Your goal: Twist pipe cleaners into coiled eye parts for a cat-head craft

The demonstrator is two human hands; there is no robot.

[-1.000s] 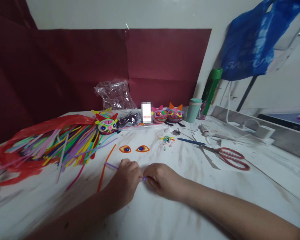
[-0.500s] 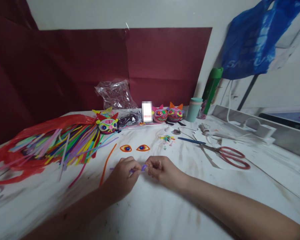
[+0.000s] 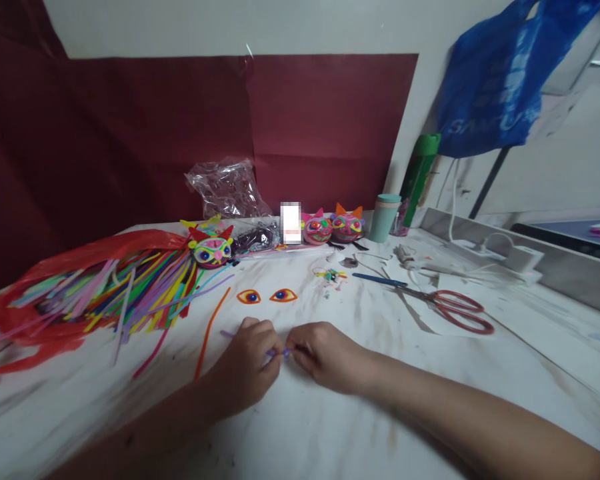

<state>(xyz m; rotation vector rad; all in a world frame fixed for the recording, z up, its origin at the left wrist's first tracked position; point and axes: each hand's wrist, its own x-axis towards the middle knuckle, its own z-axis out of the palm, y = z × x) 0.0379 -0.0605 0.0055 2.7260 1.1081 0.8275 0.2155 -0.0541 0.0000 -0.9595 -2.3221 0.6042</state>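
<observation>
A purple pipe cleaner (image 3: 227, 334) runs through my left hand (image 3: 257, 363), its tail poking out on the left. My left thumb and fingers pinch it near its other end. Close against them, my right hand (image 3: 325, 357) pinches the same purple strip, of which a small bent bit shows between the fingertips. Just beyond my hands lie two orange-rimmed eye shapes (image 3: 249, 297) with blue centres. A loose orange pipe cleaner (image 3: 212, 333) lies left of my left hand.
Many coloured pipe cleaners (image 3: 145, 287) spill from a red plastic bag (image 3: 115, 241) at left. Three decorated animal heads, one a red-eared head (image 3: 212, 248), stand at the back. Red-handled scissors (image 3: 460, 310), a blue pen-like stick (image 3: 377, 280) and a green cup (image 3: 385, 220) are at right.
My hands have come slightly nearer to me, and the right hand has turned so its knuckles face up more. The purple bit between the fingertips looks smaller. The view has shifted slightly.
</observation>
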